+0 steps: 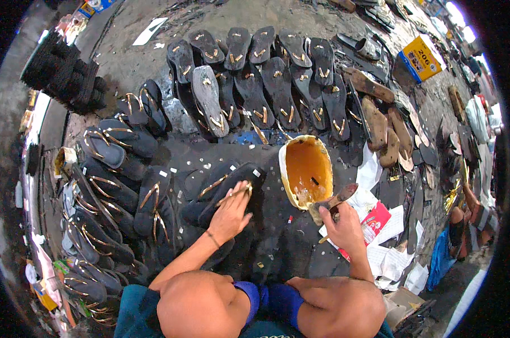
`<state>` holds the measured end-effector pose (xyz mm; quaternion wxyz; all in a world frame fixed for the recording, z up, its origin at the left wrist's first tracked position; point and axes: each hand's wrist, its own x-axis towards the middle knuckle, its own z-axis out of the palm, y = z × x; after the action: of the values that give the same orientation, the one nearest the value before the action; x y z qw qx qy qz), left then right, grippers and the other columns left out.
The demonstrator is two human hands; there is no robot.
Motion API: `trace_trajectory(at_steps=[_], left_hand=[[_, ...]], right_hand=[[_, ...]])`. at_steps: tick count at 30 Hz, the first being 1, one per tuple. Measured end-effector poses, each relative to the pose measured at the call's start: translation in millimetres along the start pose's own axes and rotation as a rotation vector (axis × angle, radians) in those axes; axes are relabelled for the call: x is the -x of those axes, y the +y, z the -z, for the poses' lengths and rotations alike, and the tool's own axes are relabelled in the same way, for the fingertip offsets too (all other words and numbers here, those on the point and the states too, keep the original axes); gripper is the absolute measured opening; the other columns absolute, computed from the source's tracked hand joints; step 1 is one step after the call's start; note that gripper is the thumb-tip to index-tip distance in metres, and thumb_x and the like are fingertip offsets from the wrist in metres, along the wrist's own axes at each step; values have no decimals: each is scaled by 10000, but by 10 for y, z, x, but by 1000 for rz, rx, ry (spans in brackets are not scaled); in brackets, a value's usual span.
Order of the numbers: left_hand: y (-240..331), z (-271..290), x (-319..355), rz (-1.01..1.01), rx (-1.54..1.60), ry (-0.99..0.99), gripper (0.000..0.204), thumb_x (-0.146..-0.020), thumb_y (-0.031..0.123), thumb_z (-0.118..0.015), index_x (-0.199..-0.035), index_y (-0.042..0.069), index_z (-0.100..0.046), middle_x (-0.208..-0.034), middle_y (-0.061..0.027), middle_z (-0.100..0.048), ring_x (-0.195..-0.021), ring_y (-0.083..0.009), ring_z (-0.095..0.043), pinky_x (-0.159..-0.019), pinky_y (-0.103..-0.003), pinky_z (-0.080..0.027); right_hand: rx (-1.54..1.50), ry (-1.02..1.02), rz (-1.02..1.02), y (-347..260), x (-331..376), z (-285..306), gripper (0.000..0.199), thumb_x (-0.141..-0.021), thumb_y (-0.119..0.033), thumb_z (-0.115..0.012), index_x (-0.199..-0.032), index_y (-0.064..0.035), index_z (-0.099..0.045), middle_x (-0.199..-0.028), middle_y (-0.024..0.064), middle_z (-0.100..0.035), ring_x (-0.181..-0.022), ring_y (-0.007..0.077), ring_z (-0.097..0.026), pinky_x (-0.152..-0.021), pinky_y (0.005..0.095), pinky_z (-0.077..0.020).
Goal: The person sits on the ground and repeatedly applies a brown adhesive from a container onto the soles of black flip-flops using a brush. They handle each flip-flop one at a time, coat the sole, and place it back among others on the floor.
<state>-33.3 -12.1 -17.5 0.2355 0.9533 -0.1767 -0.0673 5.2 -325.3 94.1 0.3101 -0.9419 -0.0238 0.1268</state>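
My left hand [231, 217] lies over a black flip-flop [249, 173] with a gold strap, its fingers stretched out and touching the strap and sole. That flip-flop overlaps another black one [212, 183] just to its left. My right hand [345, 226] is closed round what looks like a brush [317, 213] caked with glue, beside the near rim of an oval tub [287, 186]. Amber glue [307, 163] fills the tub's inside, with a small dark bit in it. A dark brown, worn handle-like piece [344, 194] shows above my right fingers; its link to the brush is unclear.
Rows of black soles [277, 90] with gold strap ends lie beyond the tub. Finished-looking flip-flops [105, 146] crowd the left. Papers [387, 262], brown shoe forms [373, 121] and a yellow-blue box [421, 59] are on the right. Another person's arm [470, 197] shows at far right.
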Motion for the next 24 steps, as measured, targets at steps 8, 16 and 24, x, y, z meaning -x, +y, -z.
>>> trace_trajectory(at_steps=[8,16,24], left_hand=[[-7,239,-652,353,183,45,682,-979,494,-565,-1489,55,-454,-1576,-216,-366,-1484,-410,-288,-1207,-530,-196],[-364,803,-532,455,2376,25,546,-1046,327,-311,-1401,-48,-488,-1379,-210,-576,-1188,-403,-609,-1067,-498,-472],[319,992,-652,520,1920,191,469,-1052,291,-352,-1310,-31,-574,-1250,-148,-667,-1034,-270,-685,-934,-408,-556]], right_hand=[[145,-23,-15,-4,16,51,249,-902,-254,-655,-1003,-26,-657,-937,191,-660,-856,393,-655,-752,508,-506],[-652,-124,175,-534,-267,346,230,-927,-120,-714,-1142,-44,-685,-1051,135,-718,-943,224,-702,-826,354,-552],[-438,37,751,-1106,-387,-174,269,-830,-105,-731,-1098,-111,-704,-1043,101,-718,-984,317,-683,-815,447,-529]])
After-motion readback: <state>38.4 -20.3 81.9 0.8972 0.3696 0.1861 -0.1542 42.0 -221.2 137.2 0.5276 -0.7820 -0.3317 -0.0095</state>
